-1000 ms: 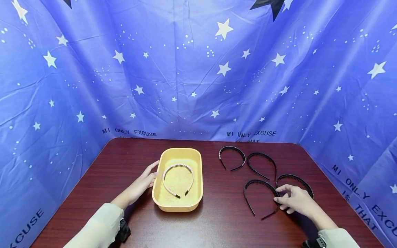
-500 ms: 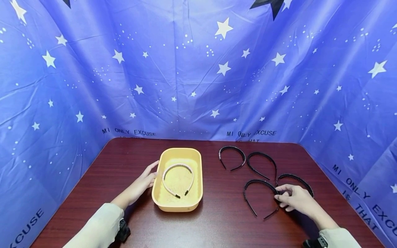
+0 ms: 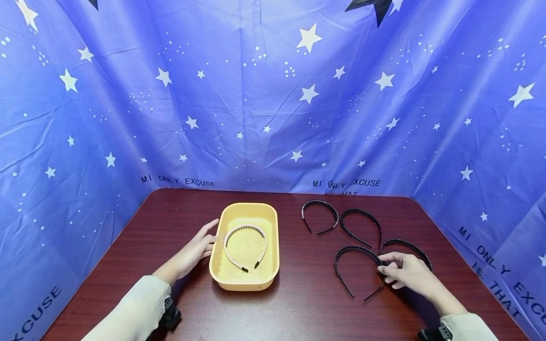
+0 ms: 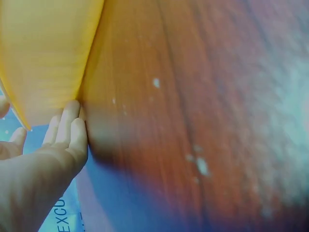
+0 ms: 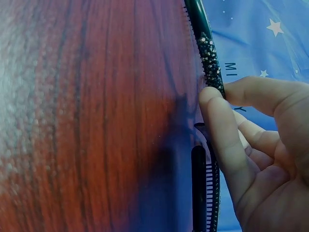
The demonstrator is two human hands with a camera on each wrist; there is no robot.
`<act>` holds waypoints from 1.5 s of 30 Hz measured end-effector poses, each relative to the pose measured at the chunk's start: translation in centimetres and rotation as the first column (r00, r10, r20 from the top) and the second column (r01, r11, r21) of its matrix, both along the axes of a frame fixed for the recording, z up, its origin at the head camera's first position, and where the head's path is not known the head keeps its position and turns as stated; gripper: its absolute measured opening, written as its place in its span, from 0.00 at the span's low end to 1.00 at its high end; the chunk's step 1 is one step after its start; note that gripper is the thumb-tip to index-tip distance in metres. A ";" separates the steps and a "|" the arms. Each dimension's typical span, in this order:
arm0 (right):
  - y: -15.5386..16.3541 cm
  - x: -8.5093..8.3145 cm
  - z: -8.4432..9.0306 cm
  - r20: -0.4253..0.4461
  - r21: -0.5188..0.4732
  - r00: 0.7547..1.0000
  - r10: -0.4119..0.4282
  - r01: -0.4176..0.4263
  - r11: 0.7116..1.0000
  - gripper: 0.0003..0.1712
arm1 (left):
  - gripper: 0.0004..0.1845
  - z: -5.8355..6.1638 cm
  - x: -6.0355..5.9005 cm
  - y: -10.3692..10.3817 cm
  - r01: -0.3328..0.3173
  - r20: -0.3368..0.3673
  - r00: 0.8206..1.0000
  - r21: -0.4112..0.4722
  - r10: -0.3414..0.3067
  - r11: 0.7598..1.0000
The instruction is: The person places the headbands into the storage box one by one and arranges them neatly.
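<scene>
Currently, a black headband (image 3: 355,248) with glittery flecks is pinched between the thumb and forefinger of the right hand (image 3: 409,274), at the right of the wooden table (image 3: 307,305) near three other dark headbands (image 3: 360,211); whether it is lifted clear, I cannot tell. To their left stands a yellow tub (image 3: 244,286) with a pale headband (image 3: 247,227) inside, and the left hand (image 3: 193,252), fingers extended, touches the tub's side. Behind hangs a blue starry curtain (image 3: 256,85).
</scene>
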State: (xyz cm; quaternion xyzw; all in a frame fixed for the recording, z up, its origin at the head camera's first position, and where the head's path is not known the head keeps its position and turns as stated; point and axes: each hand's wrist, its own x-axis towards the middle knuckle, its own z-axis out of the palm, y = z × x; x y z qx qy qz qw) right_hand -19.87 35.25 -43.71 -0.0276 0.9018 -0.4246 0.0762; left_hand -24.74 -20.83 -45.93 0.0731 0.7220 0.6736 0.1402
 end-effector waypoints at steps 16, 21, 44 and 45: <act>-0.3 -0.9 -0.2 -0.025 -0.064 0.999 0.021 -0.023 0.998 0.29 | 0.36 0.3 -0.2 -0.2 -0.004 0.077 0.997 0.049 0.000 0.999; -0.5 -1.1 -0.1 -0.044 -0.087 0.998 0.045 -0.049 0.995 0.28 | 0.36 0.2 -0.1 -0.2 0.000 0.086 0.996 0.085 -0.008 0.996; -2.9 -2.9 0.9 -0.090 -0.114 0.993 0.079 -0.089 0.989 0.27 | 0.35 0.2 0.1 0.0 -0.035 0.138 0.990 0.107 0.020 0.994; -3.2 -3.1 1.0 -0.093 -0.116 0.992 0.082 -0.092 0.989 0.27 | 0.35 0.2 0.2 0.0 -0.038 0.139 0.990 0.106 0.023 0.994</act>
